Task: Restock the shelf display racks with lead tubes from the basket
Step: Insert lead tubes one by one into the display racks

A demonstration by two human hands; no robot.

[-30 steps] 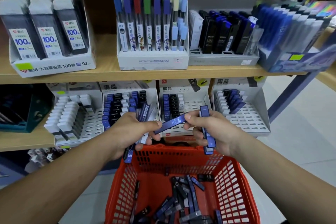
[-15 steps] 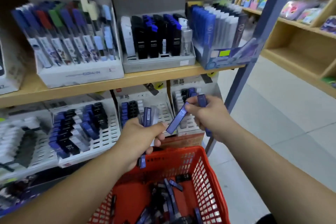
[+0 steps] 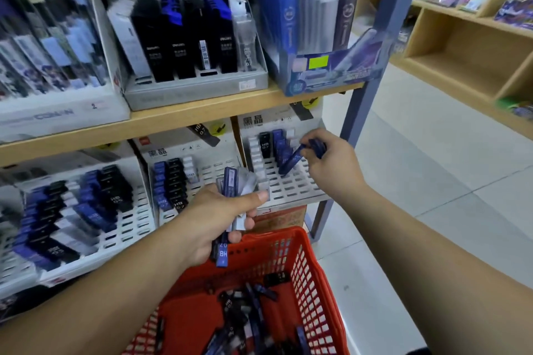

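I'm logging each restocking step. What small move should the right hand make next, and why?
Probably press the blue tube down until it seats upright in the rightmost rack. The right hand pinches its upper end, the tube is tilted, and its lower tip meets an empty slot beside the blue row. The left hand holds a bundle of tubes for later.
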